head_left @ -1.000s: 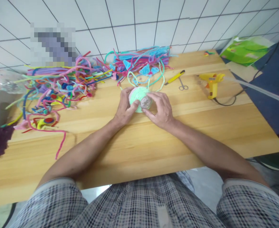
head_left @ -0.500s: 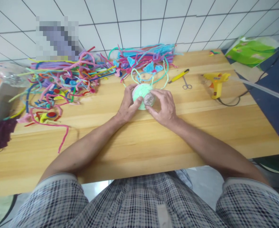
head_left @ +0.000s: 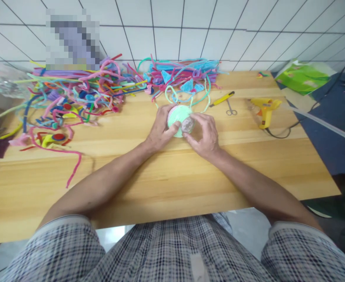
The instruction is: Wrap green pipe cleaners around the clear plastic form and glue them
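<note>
- Head view: my left hand (head_left: 160, 127) is clamped on the green round piece (head_left: 176, 114), thumb over its front, fingers round the far left edge.
- My right hand (head_left: 206, 135) has thumb and fingertips pinched around the grey lump (head_left: 187, 125), which sits against the green face; can't tell if it's stuck on or just pressed there.
- Both are at mid-table, in front of me, near the far side of the table (head_left: 160, 184); can't tell if they rest on the wood or hang just above it.
- Green piece looks light and wrapped in fuzzy strands, so probably soft on top, not slippery; firmness inside unclear. Best hold: by the rim, flat thumb, no hard squeeze that could shift the strands.
- Grey lump looks small, rough, likely light; might crumble or dent. Best hold: opposite sides, fingertips only, as I have it.
- Pale green strands (head_left: 208, 98) curl just beyond the green piece; look bendy, could snag on fingers. Can't tell if they're attached.
- Around: knife (head_left: 223, 98) and scissors (head_left: 231, 112) beyond my right hand, glue gun (head_left: 266, 111) further right.
</note>
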### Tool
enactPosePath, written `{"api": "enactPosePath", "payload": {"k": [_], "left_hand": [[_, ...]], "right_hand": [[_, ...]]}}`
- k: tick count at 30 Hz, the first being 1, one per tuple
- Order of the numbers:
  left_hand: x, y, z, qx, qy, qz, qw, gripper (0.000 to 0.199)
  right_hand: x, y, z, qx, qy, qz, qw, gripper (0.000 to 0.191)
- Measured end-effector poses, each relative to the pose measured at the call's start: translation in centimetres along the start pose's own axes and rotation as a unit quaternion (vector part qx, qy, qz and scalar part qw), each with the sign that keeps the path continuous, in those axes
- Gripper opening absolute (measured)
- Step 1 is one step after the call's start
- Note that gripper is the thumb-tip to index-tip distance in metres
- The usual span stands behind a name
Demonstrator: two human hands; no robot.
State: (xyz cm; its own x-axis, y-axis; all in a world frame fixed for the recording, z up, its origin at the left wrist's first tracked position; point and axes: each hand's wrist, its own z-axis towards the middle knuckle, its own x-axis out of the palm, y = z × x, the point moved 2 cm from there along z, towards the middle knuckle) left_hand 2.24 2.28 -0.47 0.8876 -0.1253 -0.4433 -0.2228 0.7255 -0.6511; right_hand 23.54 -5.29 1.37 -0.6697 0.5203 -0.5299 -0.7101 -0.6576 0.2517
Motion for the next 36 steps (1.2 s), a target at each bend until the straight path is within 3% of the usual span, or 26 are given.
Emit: {"api": "enactPosePath", "payload": {"k": [17,24,28,31,36], "left_hand": [[-0.4,-0.1,0.0,-0.013,0.036,-0.045,0.998,0.079],[-1.1,-0.9,0.6,-0.098,0.016,-0.114,0.989,0.068],[-1.6,-1.3,0.8,-0.092,0.027,-0.091,0.991,0.069],[-1.6,-1.3,0.7,-0.093,0.007,-0.055,0.994,0.077],[-1.4,-1.0,0.5,-0.068,-0.016,-0.016,0.997,0.072]], "right_hand": [[-0.1,0.0,0.1,-0.016,-0.012,0.003,1.0,0.066],[0.2,0.4,-0.2,-0.005,0.041,0.008,0.999,0.06],[0.2,0.6,-0.2,-0.003,0.042,0.023,0.999,0.061],[0.1,0.6,-0.1,0.012,0.041,0.032,0.999,0.064],[0.0,0.4,-0.1,0.029,0.041,0.041,0.998,0.064]]}}
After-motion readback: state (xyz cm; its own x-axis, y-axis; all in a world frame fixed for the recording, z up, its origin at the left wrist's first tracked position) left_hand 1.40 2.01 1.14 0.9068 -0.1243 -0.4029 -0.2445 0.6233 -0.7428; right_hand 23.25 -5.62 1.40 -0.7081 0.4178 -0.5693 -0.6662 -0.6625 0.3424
